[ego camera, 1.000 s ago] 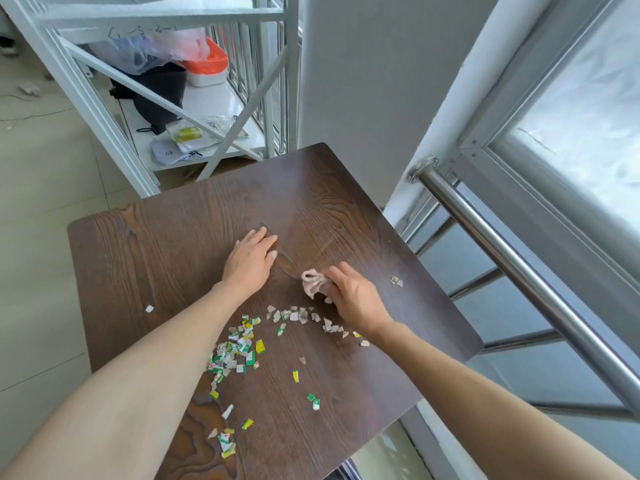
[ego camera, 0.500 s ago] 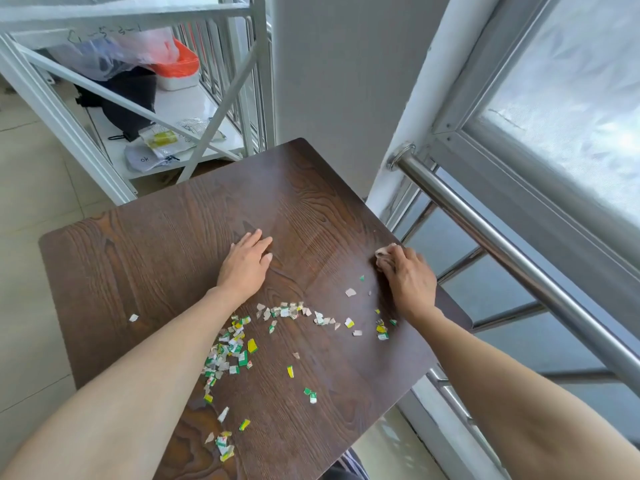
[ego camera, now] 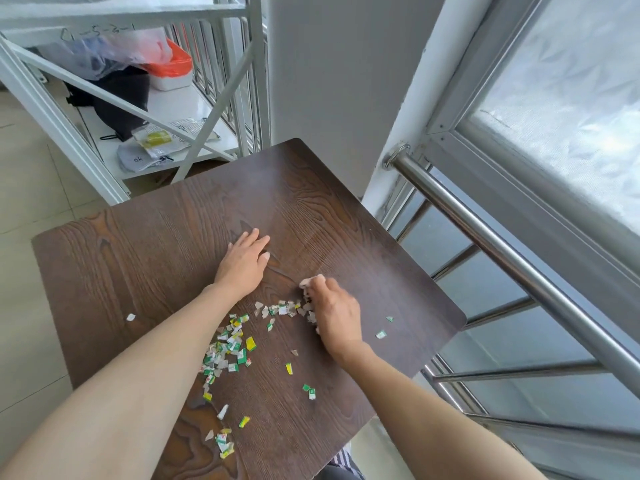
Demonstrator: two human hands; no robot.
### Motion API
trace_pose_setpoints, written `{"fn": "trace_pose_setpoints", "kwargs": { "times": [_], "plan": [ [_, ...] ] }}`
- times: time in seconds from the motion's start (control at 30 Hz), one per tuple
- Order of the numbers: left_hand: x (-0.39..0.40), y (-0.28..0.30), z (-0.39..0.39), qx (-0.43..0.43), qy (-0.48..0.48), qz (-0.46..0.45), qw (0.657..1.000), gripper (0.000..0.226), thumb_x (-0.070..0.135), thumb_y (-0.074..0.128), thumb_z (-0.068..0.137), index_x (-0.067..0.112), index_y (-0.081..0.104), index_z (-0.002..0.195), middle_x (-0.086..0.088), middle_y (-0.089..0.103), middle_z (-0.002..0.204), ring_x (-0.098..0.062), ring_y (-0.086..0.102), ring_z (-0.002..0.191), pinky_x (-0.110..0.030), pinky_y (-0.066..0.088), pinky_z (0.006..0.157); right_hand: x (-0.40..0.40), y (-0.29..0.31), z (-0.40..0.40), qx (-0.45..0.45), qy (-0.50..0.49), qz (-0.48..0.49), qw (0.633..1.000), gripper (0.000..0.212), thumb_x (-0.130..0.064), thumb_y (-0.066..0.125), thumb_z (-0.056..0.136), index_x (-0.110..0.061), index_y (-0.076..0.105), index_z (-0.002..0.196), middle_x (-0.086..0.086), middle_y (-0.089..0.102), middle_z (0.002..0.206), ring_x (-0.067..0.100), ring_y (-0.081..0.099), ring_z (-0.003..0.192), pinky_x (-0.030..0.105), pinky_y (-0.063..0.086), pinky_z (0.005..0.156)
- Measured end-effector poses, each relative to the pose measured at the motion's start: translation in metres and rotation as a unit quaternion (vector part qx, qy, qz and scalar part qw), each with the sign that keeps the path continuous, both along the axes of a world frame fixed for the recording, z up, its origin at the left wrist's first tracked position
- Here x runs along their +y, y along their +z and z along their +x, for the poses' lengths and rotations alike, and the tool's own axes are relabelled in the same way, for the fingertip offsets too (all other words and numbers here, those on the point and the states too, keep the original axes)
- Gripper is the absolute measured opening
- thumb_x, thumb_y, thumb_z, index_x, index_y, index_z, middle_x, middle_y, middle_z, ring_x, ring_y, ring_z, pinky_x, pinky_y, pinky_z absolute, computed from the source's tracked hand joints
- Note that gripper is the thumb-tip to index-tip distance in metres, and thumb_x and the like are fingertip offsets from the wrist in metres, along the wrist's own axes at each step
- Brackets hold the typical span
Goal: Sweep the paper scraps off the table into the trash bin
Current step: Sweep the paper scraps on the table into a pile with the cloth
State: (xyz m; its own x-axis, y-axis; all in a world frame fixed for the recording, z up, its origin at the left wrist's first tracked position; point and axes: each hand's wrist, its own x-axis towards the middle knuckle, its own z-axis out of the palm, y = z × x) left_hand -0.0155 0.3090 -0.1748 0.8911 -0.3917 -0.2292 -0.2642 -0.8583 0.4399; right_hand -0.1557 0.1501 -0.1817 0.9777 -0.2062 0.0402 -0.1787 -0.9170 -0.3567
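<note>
Resting flat and open on the tabletop (ego camera: 145, 258), my left hand (ego camera: 242, 265) holds nothing. My right hand (ego camera: 332, 313) grips a crumpled cloth (ego camera: 310, 281) against the paper scraps (ego camera: 228, 344) strewn between both forearms.

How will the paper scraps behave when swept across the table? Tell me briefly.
The paper scraps look tiny, thin and flat, so they are probably very light and slide easily on the smooth table. They likely scatter rather than move together: two strays lie beyond the right hand. Being flat, some may slip under the crumpled wad it grips.
</note>
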Motion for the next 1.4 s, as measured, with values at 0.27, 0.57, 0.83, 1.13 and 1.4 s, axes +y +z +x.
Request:
{"fn": "trace_pose_setpoints", "kwargs": {
  "times": [0.27,0.57,0.83,1.13,1.4],
  "plan": [
    [0.016,0.004,-0.013,-0.011,-0.017,-0.010,1.000,0.045,0.024,0.036,0.101,0.020,0.035,0.146,0.001,0.021,0.159,-0.017,0.015,0.148,-0.042,0.014,0.121,-0.021,0.034,-0.010,-0.031,0.134,0.019,0.990,0.010,-0.023,0.050,0.095,-0.029,0.043,0.094,-0.003,0.053,0.084,0.021,0.059,0.073,0.032,0.044,0.056],
    [0.025,0.009,-0.041,-0.052,0.020,0.009,0.998,0.045,0.016,0.038,0.100,0.017,0.037,0.145,-0.001,0.025,0.158,-0.019,0.019,0.147,-0.039,0.016,0.120,-0.123,0.022,-0.074,0.010,-0.077,-0.007,0.997,0.015,-0.034,0.041,0.098,-0.024,0.051,0.100,0.000,0.051,0.090,0.029,0.059,0.083,0.033,0.041,0.061],
    [0.016,0.002,-0.041,-0.019,0.047,0.011,0.999,0.047,0.015,0.034,0.101,0.016,0.031,0.148,-0.003,0.018,0.160,-0.021,0.012,0.148,-0.042,0.013,0.121,-0.033,0.015,-0.066,-0.013,-0.132,0.078,0.988,0.030,-0.004,0.049,0.084,-0.015,0.049,0.112,0.008,0.055,0.095,0.034,0.057,0.076,0.037,0.041,0.059],
    [0.017,-0.004,-0.038,-0.027,0.030,0.020,0.999,0.048,0.011,0.030,0.101,0.017,0.029,0.148,-0.003,0.017,0.160,-0.021,0.011,0.148,-0.041,0.014,0.121,0.055,0.018,-0.026,0.021,0.019,0.204,0.979,0.030,-0.007,0.051,0.090,-0.012,0.054,0.119,0.012,0.057,0.104,0.035,0.060,0.088,0.040,0.050,0.073],
    [0.039,0.009,-0.047,-0.040,0.010,-0.010,0.999,0.044,0.012,0.034,0.101,0.015,0.039,0.144,-0.003,0.025,0.158,-0.019,0.019,0.147,-0.033,0.017,0.119,-0.016,0.034,-0.038,-0.009,-0.020,0.116,0.993,0.017,-0.012,0.051,0.092,-0.011,0.055,0.109,0.011,0.055,0.100,0.034,0.059,0.081,0.037,0.045,0.065]
  ]
}}
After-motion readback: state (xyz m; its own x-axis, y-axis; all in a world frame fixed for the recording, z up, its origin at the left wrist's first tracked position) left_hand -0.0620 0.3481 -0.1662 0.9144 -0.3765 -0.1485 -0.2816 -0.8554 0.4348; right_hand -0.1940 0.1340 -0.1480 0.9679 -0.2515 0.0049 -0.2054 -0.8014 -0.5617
